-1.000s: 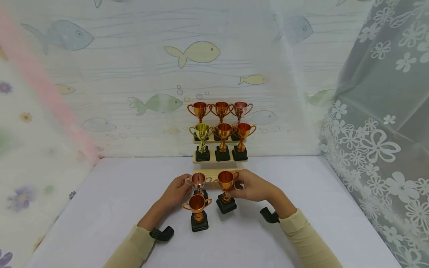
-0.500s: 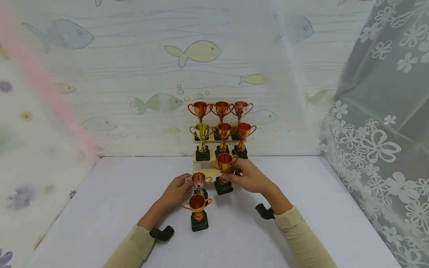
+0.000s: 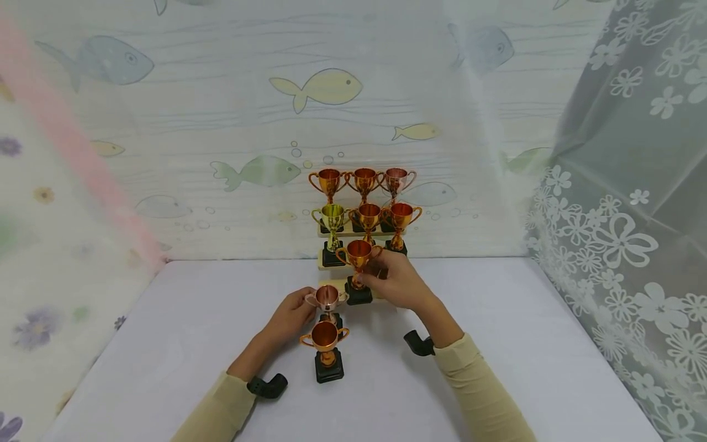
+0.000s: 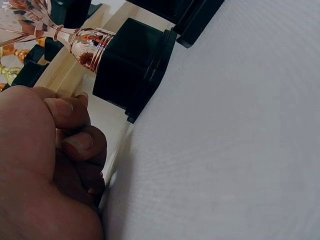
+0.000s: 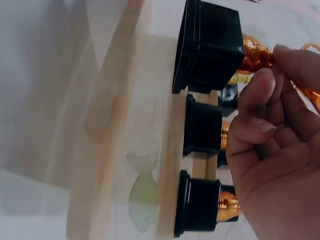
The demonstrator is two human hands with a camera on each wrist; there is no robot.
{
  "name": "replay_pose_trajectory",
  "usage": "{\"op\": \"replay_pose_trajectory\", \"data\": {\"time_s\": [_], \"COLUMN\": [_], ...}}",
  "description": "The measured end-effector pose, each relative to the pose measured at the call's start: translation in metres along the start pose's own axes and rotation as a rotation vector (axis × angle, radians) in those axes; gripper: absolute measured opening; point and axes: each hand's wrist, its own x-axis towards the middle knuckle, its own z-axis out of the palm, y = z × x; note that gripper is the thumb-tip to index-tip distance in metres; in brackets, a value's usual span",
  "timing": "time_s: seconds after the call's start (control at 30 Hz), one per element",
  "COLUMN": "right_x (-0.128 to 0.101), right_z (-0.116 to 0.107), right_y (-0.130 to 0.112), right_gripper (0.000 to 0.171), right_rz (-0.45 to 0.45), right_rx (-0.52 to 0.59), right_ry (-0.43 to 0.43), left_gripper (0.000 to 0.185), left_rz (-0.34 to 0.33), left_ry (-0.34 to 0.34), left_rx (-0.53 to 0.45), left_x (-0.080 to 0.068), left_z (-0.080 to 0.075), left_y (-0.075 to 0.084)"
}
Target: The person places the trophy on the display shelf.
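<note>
**Orange cup up on the lowest step**

I've got the right hand pinching the orange trophy by its slim stem, fingers curled round the ribbed metal just above the square black base. Shiny plastic-metal bowl, two looped handles, blocky matte plinth. It stands upright, long axis vertical, bowl mouth to the ceiling, base on the pale wooden step right under the hand. Half a second ago that cup sat lower and nearer me, over the table; a second ago it was down beside the pink one. It has travelled up and away, toward the stepped stand.

The left hand has not budged: it is at the pink copper trophy, fingers loosely curled beside the black base; I cannot tell if they actually grip it. Just in front of that hand, nearer me, stands a third orange cup on the white cloth table, untouched. Beyond the right hand, six more trophies fill the upper steps.
</note>
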Motion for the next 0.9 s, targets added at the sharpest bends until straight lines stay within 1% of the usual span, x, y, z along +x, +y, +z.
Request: {"op": "replay_pose_trajectory", "data": {"time_s": [0.1,0.3,0.5,0.63,0.77,0.9], "right_x": [0.004,0.012,0.019,0.023,0.027,0.029], "right_z": [0.004,0.014,0.023,0.028,0.034,0.041], "right_y": [-0.002,-0.005,-0.004,-0.003,-0.001,-0.002], "right_gripper": [0.017,0.015,0.011,0.012,0.012,0.013], "right_rz": [0.024,0.062,0.053,0.051,0.063,0.069], "right_rx": [-0.003,0.003,-0.004,-0.008,0.003,0.037], "right_ry": [0.022,0.036,0.049,0.064,0.083,0.082], "left_gripper": [0.031,0.031,0.033,0.034,0.034,0.032], "left_rz": [0.000,-0.009,-0.009,-0.002,-0.025,-0.045], "left_ry": [0.004,0.003,0.002,0.002,0.009,0.018], "left_rx": [-0.002,-0.004,-0.001,0.002,0.001,0.007], "left_x": [0.000,-0.001,-0.001,0.000,0.000,0.000], "left_z": [0.000,0.000,0.000,0.000,0.001,0.001], "left_y": [0.000,0.002,0.002,0.001,0.002,0.004]}}
